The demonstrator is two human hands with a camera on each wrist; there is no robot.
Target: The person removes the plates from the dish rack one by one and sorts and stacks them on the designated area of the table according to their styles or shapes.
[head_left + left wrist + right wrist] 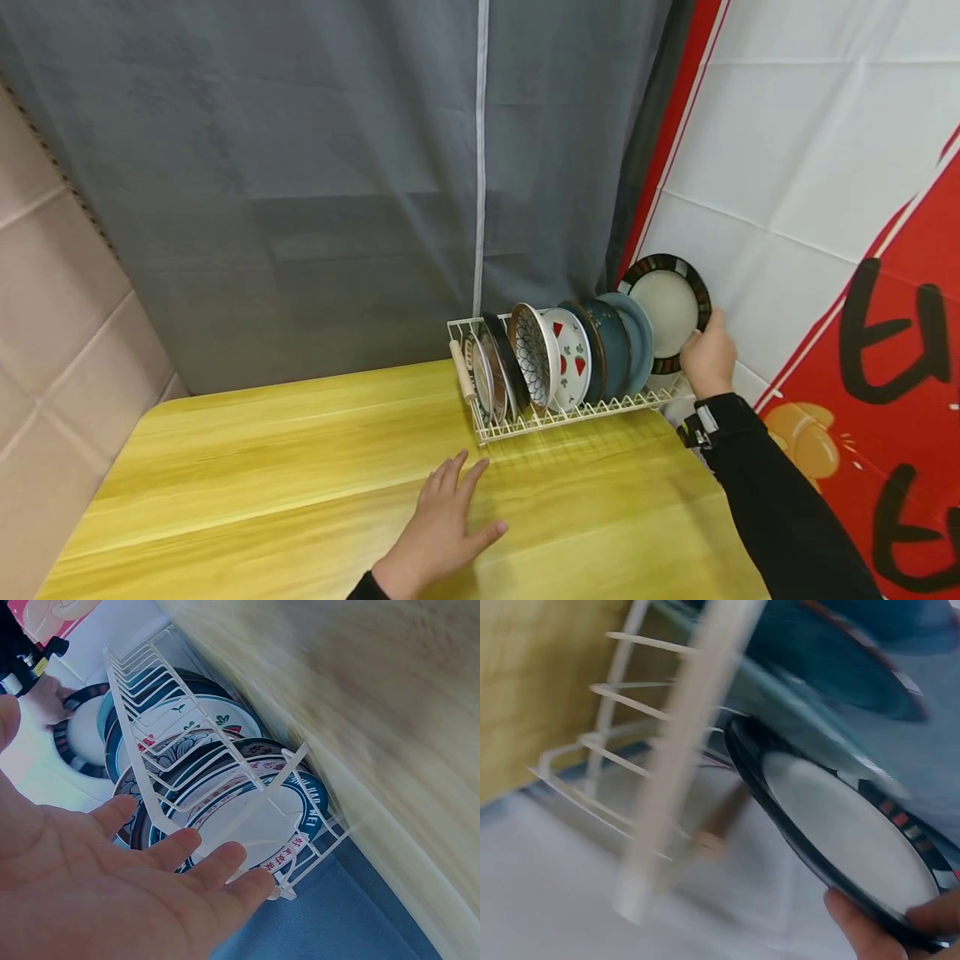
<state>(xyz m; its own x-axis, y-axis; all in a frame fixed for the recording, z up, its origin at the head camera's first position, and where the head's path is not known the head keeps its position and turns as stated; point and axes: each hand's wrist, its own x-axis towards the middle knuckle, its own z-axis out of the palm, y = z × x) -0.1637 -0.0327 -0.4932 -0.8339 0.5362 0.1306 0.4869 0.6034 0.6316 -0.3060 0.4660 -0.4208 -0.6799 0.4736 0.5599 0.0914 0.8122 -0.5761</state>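
Observation:
My right hand point(708, 357) pinches the rim of a plate point(663, 307) with a dark patterned border and a pale centre, at the right end of a white wire dish rack point(570, 417). In the right wrist view, thumb and fingers grip the edge of this plate point(847, 825), which leans beside a blue plate. My left hand point(441, 525) is over the table in front of the rack, fingers spread and holding nothing. Several dishes stand on edge in the rack, among them a white bowl with a patterned inside point(534, 357), a strawberry-patterned dish point(573, 354) and a light blue plate point(637, 337).
The rack stands at the back right of the yellow wooden table point(285, 475). A grey curtain point(337, 183) hangs behind it. On the right is a white and red printed cloth point(787, 183); a tiled wall point(60, 333) is at the left.

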